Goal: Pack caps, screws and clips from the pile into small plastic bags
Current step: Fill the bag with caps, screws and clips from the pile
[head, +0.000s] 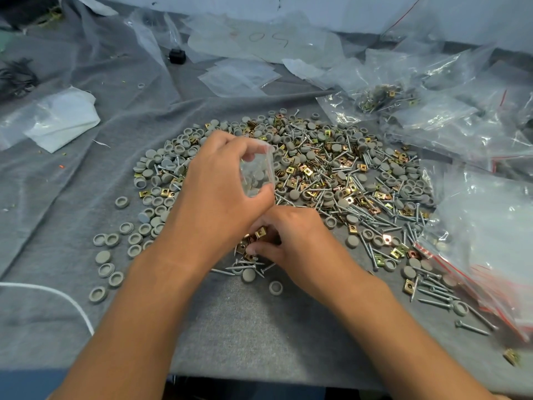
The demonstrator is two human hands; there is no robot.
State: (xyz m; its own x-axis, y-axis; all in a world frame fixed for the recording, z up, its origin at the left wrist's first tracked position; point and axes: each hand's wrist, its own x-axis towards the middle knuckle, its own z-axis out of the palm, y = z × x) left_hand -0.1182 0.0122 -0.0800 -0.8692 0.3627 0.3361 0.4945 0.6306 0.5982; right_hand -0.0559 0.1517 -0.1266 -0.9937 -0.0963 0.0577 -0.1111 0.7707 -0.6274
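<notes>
A wide pile point(331, 171) of grey caps, silver screws and gold clips covers the grey cloth. My left hand point(219, 192) holds a small clear plastic bag point(256, 171) upright above the pile, with grey caps visible inside it. Just below, my right hand point(291, 238) has its fingers curled round several gold clips point(258, 235) at the pile's near edge. Loose caps point(108, 269) lie scattered to the left of my arms.
A heap of filled, red-striped bags point(484, 249) lies at the right. Empty small bags point(239, 76) sit at the back, and a bag holding mixed parts point(380, 96) at back right. White plastic point(60, 119) lies at left. A white cord point(57, 295) crosses the cloth near its front edge.
</notes>
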